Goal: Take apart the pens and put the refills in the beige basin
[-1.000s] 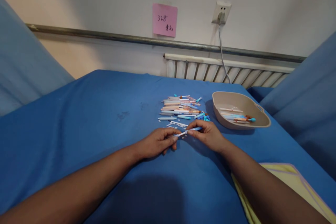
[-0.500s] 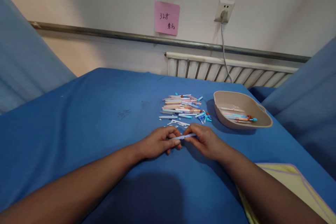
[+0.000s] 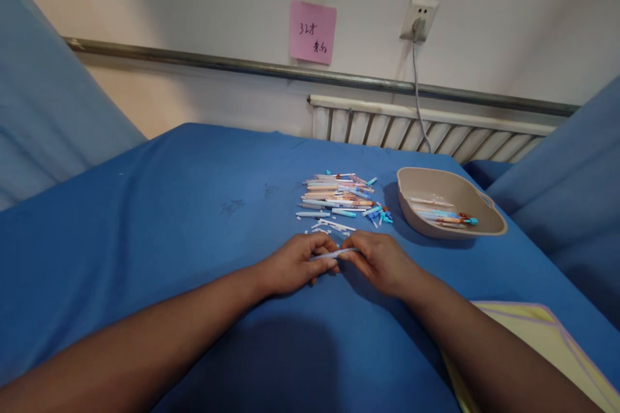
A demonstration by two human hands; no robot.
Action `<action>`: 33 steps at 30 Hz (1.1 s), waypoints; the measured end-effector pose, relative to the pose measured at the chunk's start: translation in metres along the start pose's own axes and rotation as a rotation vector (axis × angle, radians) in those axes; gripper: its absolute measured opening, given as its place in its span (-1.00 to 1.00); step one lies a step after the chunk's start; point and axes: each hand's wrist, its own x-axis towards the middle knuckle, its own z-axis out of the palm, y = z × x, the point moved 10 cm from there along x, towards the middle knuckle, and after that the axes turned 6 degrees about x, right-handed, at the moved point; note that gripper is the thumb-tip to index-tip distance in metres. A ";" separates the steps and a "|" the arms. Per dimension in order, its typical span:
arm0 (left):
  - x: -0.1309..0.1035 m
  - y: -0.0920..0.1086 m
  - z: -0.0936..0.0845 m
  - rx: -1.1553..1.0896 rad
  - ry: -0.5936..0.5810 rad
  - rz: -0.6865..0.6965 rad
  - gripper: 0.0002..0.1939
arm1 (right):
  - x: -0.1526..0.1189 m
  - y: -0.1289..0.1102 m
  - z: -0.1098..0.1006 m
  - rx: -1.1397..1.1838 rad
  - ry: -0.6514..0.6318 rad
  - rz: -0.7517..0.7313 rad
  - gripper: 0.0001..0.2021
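Between my two hands is a thin pale blue-white pen part [image 3: 347, 250]. My left hand [image 3: 299, 262] grips its left end, and my right hand [image 3: 378, 261] pinches its right end, the fingertips of both almost meeting. Just beyond them lie small white pieces and thin sticks [image 3: 336, 226]. Behind these, a pile of pens and pen barrels [image 3: 334, 195] in orange, white and blue lies mostly crosswise. Small blue and turquoise caps [image 3: 382, 216] are heaped at its right end.
A beige basket [image 3: 450, 179] holding several pens stands right of the pile. A yellow cloth or folder [image 3: 518, 329] lies under my right forearm. Behind the blue-covered table [image 3: 184, 206] are a radiator [image 3: 387, 130], a metal rail and a pink note [image 3: 312, 32].
My fingertips have come slightly closer together on the pen part. The whole view has shifted a little; the pile and basket look the same.
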 end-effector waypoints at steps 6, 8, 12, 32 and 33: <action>-0.004 0.019 -0.013 0.379 0.100 0.105 -0.78 | 0.001 0.009 0.003 0.094 0.043 0.101 -0.78; -0.004 0.017 -0.014 0.398 0.099 0.096 -0.79 | 0.001 0.004 -0.001 0.149 0.075 0.063 -0.80; -0.004 0.013 -0.012 0.430 0.115 0.106 -0.77 | 0.003 0.001 0.002 0.144 0.054 0.019 -0.88; -0.002 0.008 -0.015 0.526 0.128 0.094 -0.52 | 0.008 0.023 0.003 0.363 0.178 0.214 -0.86; -0.002 0.008 -0.015 0.521 0.132 0.091 -0.52 | 0.008 0.023 0.004 0.371 0.173 0.207 -0.87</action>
